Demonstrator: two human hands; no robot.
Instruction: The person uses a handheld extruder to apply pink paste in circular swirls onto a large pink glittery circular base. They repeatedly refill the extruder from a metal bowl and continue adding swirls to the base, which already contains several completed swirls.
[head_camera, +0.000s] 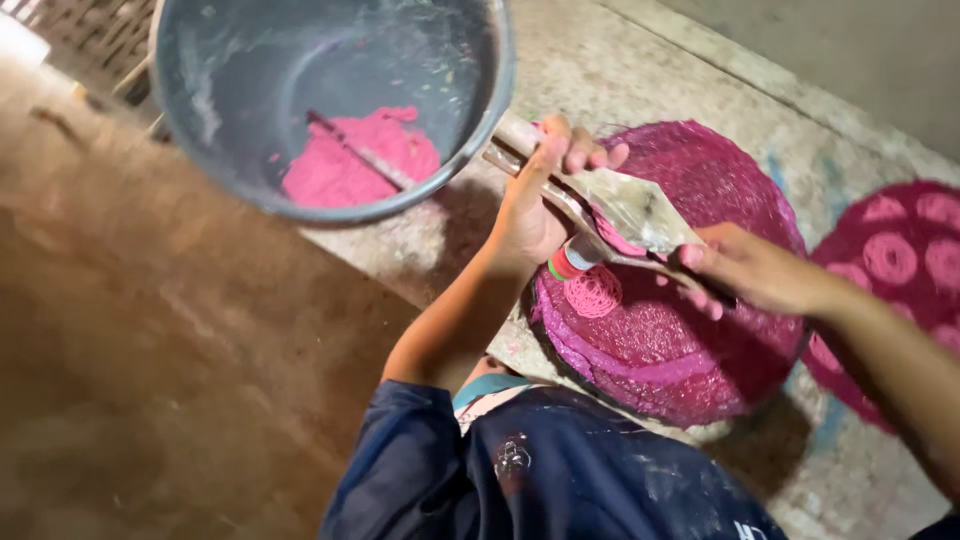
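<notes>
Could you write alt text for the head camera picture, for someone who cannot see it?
Two hands, left hand and right hand, hold a cloth bag squeezing a pink coil onto a round woven tray. A gray bucket of pink dough sits nearby.

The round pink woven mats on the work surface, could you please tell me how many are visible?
2: one pink mat lies under both hands, the other pink mat is at the right edge, partly cut off. More may lie outside the view.
</notes>
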